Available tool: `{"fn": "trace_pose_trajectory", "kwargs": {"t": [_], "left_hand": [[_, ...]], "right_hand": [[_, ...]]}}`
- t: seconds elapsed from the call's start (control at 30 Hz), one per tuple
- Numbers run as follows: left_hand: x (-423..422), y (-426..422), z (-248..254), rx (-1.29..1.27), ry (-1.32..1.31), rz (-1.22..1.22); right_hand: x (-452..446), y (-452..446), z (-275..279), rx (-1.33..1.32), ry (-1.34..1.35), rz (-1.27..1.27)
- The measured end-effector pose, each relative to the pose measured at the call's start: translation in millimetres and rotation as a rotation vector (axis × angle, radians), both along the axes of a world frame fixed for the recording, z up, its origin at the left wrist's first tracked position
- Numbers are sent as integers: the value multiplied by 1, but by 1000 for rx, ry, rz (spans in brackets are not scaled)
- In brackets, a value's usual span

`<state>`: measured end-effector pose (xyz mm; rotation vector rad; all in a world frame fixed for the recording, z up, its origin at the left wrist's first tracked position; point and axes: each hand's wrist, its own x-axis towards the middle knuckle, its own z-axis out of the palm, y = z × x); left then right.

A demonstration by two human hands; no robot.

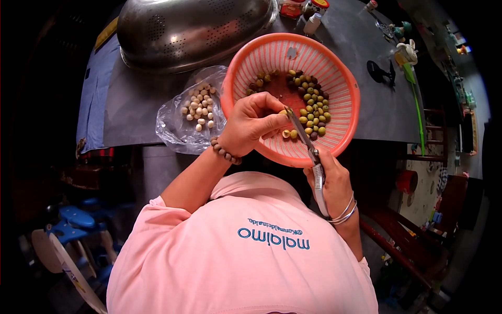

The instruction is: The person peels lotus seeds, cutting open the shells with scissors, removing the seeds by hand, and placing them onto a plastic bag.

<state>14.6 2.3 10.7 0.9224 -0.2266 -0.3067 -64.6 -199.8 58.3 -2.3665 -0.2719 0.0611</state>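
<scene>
My left hand [255, 119] pinches a small yellow-green seed [283, 112] between thumb and forefinger, over the near side of a pink plastic basket [342, 73]. In my right hand [334, 180] is a pair of scissors [302, 131], fingers wrapped round the handles. The blade tips meet the pinched seed; whether they cut into it I cannot tell. Green and brown round seeds [312, 99] lie loose in the basket. Near the blades sits a seed with a pale opened face [286, 134]. Left of the basket, a clear plastic bag [170, 125] holds peeled whitish seeds [200, 107].
A large perforated steel colander [193, 31] lies upside down at the back left of the grey table [133, 104]. Behind the basket stand lidded jars [316, 6] and a small white bottle [312, 23]. A black stand [381, 72] is on the right, beside a green stick [415, 99].
</scene>
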Motion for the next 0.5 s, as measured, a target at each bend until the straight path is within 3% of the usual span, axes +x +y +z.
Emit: {"fn": "trace_pose_trajectory", "kwargs": {"t": [0.23,0.3,0.43,0.5], "left_hand": [[2,5,-3,-77,49,-120],[4,4,-1,-114,69,-154],[5,-3,6,-167,137,-126],[4,-4,5,-207,172,-100]], "right_hand": [[-4,0,1,63,135,0],[-4,0,-6,90,-20,-11],[-2,2,-8,170,-5,-79],[-2,-2,-10,90,-75,-82]]}}
